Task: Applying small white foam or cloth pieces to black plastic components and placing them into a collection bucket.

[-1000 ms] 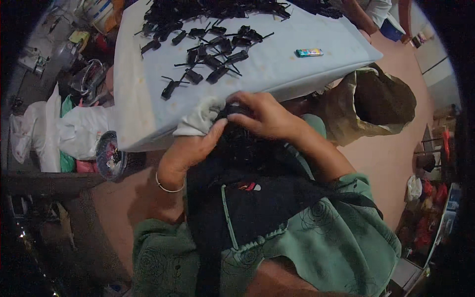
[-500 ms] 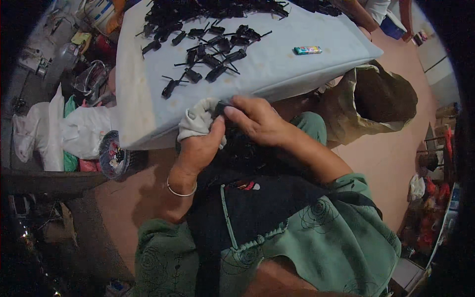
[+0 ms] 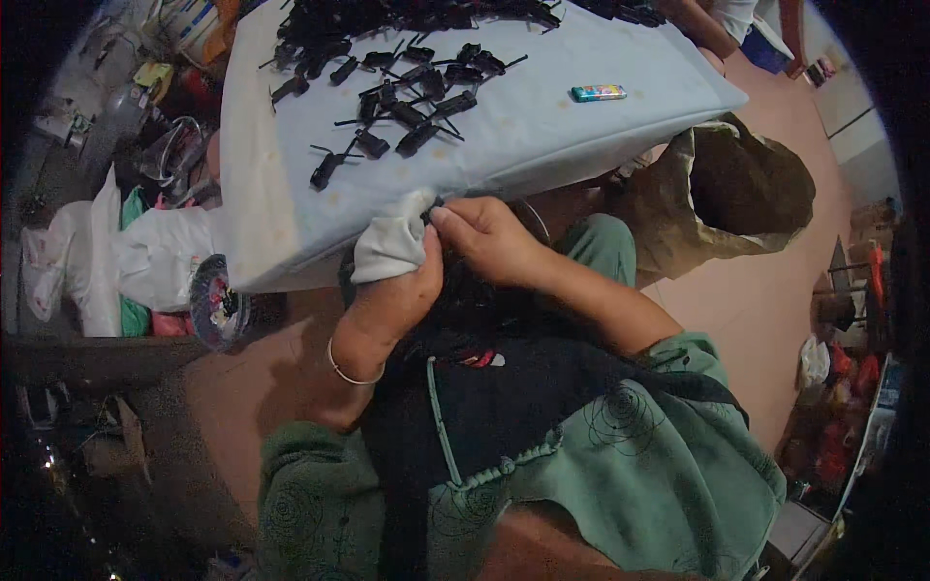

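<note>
A white cloth (image 3: pixel 387 248) covers the fingers of my left hand (image 3: pixel 399 298), which is closed around a small black part (image 3: pixel 433 207). My right hand (image 3: pixel 496 240) pinches that part from the other side, thumb and forefinger together. Only a bit of the part shows; the cloth and fingers hide the rest. Both hands meet just off the near edge of a table (image 3: pixel 523 136) with a pale cover. On it lie several small black plastic parts (image 3: pixel 412 114) with thin rods sticking out, and a denser heap (image 3: pixel 349 24) of them at the far side.
A small colourful pack (image 3: pixel 599 93) lies on the table's right. An open brown sack (image 3: pixel 722 194) stands on the floor at right. A clear plastic container (image 3: pixel 219 302) and white bags (image 3: pixel 160 257) are at left. Another person's arm (image 3: pixel 705 31) shows at the far right.
The cloth, bunched with its folds open before, now lies smoother over my left fingers. My right fingers have shifted slightly left and down, still at the black part.
</note>
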`<state>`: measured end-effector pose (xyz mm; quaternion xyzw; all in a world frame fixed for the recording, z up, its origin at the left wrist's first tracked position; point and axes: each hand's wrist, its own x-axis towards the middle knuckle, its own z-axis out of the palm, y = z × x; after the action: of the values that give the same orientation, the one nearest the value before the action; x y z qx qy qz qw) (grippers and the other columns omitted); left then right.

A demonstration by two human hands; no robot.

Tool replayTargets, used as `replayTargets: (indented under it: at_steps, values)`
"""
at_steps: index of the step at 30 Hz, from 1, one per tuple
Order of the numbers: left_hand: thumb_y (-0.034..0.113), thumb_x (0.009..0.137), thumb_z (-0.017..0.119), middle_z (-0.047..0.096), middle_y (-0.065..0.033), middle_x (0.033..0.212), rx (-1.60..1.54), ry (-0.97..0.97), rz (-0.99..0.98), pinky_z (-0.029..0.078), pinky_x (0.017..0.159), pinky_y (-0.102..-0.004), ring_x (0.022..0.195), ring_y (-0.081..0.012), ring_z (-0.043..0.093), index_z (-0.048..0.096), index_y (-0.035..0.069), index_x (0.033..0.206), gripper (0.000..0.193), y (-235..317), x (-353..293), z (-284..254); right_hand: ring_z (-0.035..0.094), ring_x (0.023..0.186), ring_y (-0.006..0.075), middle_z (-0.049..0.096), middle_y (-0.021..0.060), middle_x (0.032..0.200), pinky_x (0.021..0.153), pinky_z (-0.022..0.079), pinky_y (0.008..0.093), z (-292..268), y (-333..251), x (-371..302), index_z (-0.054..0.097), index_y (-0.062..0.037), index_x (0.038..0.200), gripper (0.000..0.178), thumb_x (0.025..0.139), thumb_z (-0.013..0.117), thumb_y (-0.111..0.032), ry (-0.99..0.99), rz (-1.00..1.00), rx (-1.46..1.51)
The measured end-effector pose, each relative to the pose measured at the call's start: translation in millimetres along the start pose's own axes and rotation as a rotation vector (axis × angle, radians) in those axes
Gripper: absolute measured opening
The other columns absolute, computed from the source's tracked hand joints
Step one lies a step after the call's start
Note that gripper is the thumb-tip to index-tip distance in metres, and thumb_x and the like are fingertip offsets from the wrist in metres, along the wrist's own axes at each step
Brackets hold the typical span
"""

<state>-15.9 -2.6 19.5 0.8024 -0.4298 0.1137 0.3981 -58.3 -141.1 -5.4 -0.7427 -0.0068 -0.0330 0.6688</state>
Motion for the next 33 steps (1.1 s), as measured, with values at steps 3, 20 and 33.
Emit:
replayTargets:
  at_steps: [3,20,33]
  values:
    - [0.005,0.078,0.052,0.057,-0.0117,0.088,-0.112,-0.016,-0.171,0.044,0.073,-0.0334,0.081,-0.0251,0.056,0.05,0.0,0.102,0.025,-4.1,-8.0,7.3,0.036,0.063,0.004,0.044,-0.0042,0.064,0.054,0.035,0.0228,5.2,-6.6,-7.4,0.05,-0.0011,0.073,0.027,0.09,0.044,-0.022,0.006,-0.021,-0.063]
    - [0.005,0.085,0.041,0.048,-0.0017,0.075,-0.497,-0.125,-0.393,0.036,0.046,-0.0191,0.053,-0.0062,0.043,0.038,0.003,0.113,0.029,7.0,4.1,-9.2,0.048,0.062,0.0086,0.057,0.0073,0.072,0.056,0.042,0.0258,-32.3,-8.3,-6.2,0.057,-0.0003,0.089,0.017,0.078,0.061,-0.013,-0.047,-0.569,-0.375]
    - [0.005,0.079,0.043,0.047,-0.0038,0.077,-0.55,-0.174,-0.427,0.039,0.055,-0.0231,0.062,-0.0094,0.045,0.045,0.004,0.103,0.024,11.2,3.7,-9.3,0.042,0.059,0.0272,0.044,0.0165,0.062,0.054,0.037,0.0353,-20.9,-23.4,-13.5,0.046,0.0013,0.074,0.022,0.086,0.048,-0.017,-0.067,-0.298,-0.323]
